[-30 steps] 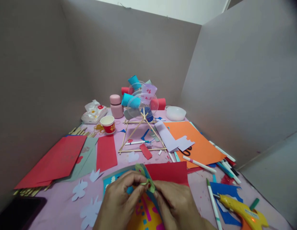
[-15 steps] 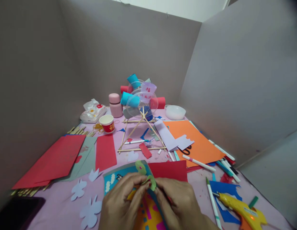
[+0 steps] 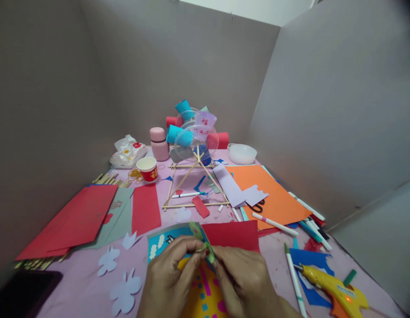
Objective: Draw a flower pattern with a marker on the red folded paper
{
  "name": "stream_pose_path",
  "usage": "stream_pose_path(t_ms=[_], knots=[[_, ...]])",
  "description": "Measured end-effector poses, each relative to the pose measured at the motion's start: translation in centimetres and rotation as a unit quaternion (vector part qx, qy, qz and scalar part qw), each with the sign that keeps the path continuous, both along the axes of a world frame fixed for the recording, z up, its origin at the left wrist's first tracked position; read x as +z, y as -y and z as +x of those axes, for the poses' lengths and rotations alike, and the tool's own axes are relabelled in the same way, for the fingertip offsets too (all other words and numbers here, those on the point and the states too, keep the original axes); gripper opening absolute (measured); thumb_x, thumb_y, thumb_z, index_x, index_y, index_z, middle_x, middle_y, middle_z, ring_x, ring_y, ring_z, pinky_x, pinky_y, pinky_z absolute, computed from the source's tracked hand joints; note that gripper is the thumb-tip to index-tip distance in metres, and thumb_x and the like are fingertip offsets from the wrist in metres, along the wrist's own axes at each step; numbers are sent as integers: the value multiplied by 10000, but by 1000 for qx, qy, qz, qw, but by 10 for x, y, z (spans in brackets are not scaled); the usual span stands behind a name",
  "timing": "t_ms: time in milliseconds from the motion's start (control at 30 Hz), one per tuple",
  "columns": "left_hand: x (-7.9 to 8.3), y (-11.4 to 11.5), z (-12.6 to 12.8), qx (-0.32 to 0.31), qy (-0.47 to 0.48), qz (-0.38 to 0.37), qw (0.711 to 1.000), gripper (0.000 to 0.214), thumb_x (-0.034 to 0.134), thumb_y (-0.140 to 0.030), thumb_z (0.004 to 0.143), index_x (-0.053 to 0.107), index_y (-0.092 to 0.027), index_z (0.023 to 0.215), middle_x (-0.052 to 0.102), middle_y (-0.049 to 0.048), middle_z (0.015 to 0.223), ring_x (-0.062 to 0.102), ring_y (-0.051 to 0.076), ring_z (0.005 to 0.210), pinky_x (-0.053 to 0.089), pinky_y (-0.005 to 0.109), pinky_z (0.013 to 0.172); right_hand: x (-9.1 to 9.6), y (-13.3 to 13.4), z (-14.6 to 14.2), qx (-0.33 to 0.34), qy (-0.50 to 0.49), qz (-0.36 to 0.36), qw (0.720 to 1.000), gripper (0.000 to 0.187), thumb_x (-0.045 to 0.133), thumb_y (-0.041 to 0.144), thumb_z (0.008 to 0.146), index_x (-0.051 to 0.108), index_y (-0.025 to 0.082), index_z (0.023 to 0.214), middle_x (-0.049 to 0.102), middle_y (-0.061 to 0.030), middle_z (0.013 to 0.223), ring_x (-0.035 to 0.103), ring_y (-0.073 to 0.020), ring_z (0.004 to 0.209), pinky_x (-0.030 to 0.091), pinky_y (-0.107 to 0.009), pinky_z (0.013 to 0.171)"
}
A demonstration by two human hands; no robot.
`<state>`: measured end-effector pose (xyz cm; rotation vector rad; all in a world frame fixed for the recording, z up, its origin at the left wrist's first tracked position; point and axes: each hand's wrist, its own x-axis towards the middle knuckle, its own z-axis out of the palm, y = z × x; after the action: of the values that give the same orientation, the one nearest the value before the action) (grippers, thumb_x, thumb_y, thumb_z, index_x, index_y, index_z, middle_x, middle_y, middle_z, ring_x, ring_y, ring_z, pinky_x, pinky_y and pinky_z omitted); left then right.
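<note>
My left hand (image 3: 173, 276) pinches the edge of a green paper cutout (image 3: 210, 255) between thumb and fingertips. From the other side, my right hand (image 3: 247, 274) grips the same small curled piece. Both hands are over a decorated paper card (image 3: 155, 249), blue with white cloud shapes at the top and yellow-orange with pink and blue bits below. Another green cutout (image 3: 195, 230) stands at the card's upper edge. My fingers cover much of the card's middle. Red paper (image 3: 234, 234) lies just behind my right hand.
A stick frame (image 3: 178, 206) carries a wheel with coloured paper cups (image 3: 180, 136). At right are a yellow glue gun (image 3: 337, 287), a green marker (image 3: 295, 280) and orange paper (image 3: 267, 190). White flower cutouts (image 3: 125, 291), red sheets (image 3: 72, 225) and a phone (image 3: 26, 291) lie left.
The card has tilted and shifted slightly to the right under my hands. The green cutout now appears more edge-on, still pinched between both hands.
</note>
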<state>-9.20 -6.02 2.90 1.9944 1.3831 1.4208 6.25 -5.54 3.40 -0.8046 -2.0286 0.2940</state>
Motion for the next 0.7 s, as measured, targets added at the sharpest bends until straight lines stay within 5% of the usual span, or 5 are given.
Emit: stream_pose_path(t_ms=[233,467,700], knots=[[0,-1,-3,-39,-9,-44,998,108,524,-191,852,587,-267,809,641,-55,780,625,110,713,482,178,636,-2,0,3,1,-27,-68,997,206,434,109,841,634,149,811,671,-60,650,616,-156,547,442,-229,533],[-2,0,-4,-48,-63,27,996,119,476,-169,887,533,-272,872,620,-50,836,618,101,769,466,171,689,6,-1,4,-1,-52,-168,984,213,475,178,853,640,128,729,601,-20,567,510,-109,483,367,-203,476],[-2,-3,-8,-41,-93,81,991,163,535,-161,871,541,-284,978,649,-46,871,629,102,787,485,166,707,4,-1,7,8,8,-47,999,248,430,124,860,644,110,736,621,-59,566,556,-141,478,383,-232,481]])
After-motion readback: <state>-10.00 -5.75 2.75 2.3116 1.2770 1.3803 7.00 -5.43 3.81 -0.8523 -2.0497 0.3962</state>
